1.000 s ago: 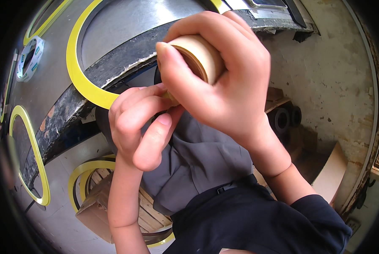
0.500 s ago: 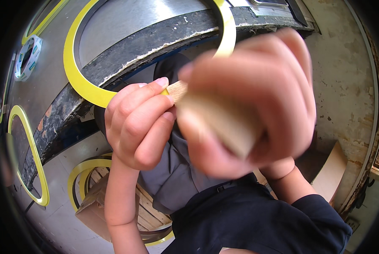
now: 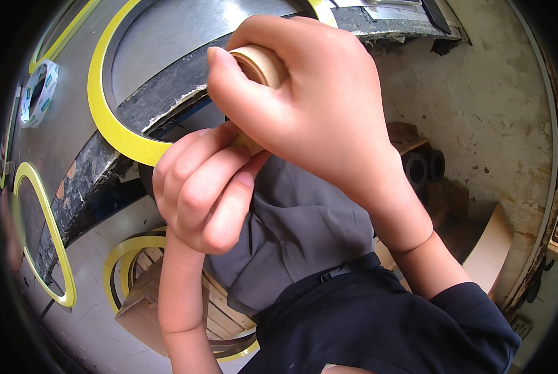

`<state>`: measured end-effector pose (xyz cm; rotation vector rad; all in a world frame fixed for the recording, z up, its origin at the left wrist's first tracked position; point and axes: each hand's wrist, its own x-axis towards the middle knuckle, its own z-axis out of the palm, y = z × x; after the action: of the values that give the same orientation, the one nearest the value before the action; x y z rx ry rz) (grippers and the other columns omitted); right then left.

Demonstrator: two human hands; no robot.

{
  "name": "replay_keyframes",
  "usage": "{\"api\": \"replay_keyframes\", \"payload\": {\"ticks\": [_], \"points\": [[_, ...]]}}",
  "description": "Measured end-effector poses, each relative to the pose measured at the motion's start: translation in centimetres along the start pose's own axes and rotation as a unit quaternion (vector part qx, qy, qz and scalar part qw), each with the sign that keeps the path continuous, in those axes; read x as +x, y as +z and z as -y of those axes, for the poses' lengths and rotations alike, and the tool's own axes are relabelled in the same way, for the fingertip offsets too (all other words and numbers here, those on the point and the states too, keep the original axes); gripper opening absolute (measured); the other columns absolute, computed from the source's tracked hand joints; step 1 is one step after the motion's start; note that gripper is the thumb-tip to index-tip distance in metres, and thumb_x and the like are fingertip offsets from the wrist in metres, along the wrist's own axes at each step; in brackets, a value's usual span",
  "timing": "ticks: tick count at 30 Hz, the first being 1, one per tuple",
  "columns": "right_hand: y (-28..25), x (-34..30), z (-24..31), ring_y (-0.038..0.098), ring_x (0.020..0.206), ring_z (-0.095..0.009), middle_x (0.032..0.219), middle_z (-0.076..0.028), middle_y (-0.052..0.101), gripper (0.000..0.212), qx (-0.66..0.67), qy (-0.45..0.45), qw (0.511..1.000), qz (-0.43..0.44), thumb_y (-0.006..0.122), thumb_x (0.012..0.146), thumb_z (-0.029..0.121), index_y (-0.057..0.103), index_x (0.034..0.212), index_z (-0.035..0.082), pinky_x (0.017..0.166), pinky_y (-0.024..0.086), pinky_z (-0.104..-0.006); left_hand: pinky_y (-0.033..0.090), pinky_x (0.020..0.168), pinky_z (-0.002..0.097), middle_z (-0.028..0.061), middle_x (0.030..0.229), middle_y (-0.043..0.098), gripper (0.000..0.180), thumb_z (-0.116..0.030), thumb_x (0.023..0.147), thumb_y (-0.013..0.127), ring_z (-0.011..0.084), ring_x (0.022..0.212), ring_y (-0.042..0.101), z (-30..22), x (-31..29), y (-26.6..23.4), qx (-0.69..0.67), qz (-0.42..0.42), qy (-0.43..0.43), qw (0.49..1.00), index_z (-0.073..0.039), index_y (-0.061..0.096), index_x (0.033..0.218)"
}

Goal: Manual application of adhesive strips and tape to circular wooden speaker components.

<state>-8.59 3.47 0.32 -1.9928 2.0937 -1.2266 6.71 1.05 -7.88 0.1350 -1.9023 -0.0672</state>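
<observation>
A large yellow ring (image 3: 101, 103) with a dark inner wall lies partly over the bench edge. Its near rim runs into my left hand (image 3: 198, 199), whose fingers are pinched on it. My right hand (image 3: 322, 100) is wrapped round a tan roll of tape (image 3: 266, 65) with its end face showing, held just above the left fingertips. A short tan strip of tape (image 3: 252, 144) shows between the two hands at the ring's rim. How far the strip goes round the rim is hidden by my fingers.
The metal-topped bench (image 3: 179, 43) has a rough dark edge. On its left rests a white printed tape roll (image 3: 40, 93). A narrow yellow loop (image 3: 67, 274) hangs at the left edge. More rings (image 3: 110, 268) and cardboard (image 3: 142, 308) are low left; dark rolls (image 3: 416, 167) stand by the wall.
My right hand has swung left and upward with the tape roll and turned, so its back now shows. The left hand keeps its pinch almost in place.
</observation>
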Motion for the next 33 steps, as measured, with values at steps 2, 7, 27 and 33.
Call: {"api": "replay_keyframes", "payload": {"ticks": [2,7,27,33], "points": [[-0.2,0.3,0.4,0.067,0.063,-0.030,0.060,-0.011,0.063,0.029,-0.025,0.017,0.999,0.031,0.070,0.077,0.032,0.068,0.064,0.006,0.057,0.054,-0.0415,0.057,0.080,0.0383,0.0082,0.104,0.066,0.044,-0.004,0.075,0.086,0.0289,0.097,0.066,0.0,-0.6,0.4,0.031,-0.016,-0.014,0.999,-0.009,0.053,0.104],[-0.5,0.2,1.1,0.069,0.067,-0.032,0.063,-0.013,0.065,0.032,-0.089,0.025,0.995,0.036,0.068,0.080,0.031,0.069,0.063,0.004,0.062,0.057,-0.0418,0.050,0.084,0.0362,0.0022,0.108,0.067,0.034,-0.019,0.087,0.080,0.0237,0.107,0.059,-3.7,-4.3,-2.1,0.066,0.093,-0.128,0.985,-0.015,0.056,0.111],[-1.4,-1.5,-2.0,0.064,0.090,-0.031,0.098,-0.012,0.067,0.023,-0.026,-0.160,0.984,-0.069,0.075,0.080,0.023,0.068,0.092,0.005,0.081,0.050,-0.0388,0.047,0.108,0.0379,0.0078,0.134,0.062,0.047,-0.041,0.106,0.048,0.0189,0.123,0.061,-1.3,-1.7,4.8,-0.794,-0.220,-0.481,0.299,-0.008,0.053,0.140],[-3.2,-4.7,-4.2,0.059,0.107,-0.029,0.117,-0.009,0.065,0.044,0.074,-0.189,0.978,0.041,0.088,0.072,0.031,0.067,0.103,0.009,0.097,0.044,-0.0415,0.048,0.106,0.0361,0.0108,0.133,0.062,0.048,-0.039,0.109,0.041,0.0195,0.122,0.061,-3.1,-1.2,5.8,-0.739,-0.287,-0.514,0.329,-0.005,0.051,0.141]]}}
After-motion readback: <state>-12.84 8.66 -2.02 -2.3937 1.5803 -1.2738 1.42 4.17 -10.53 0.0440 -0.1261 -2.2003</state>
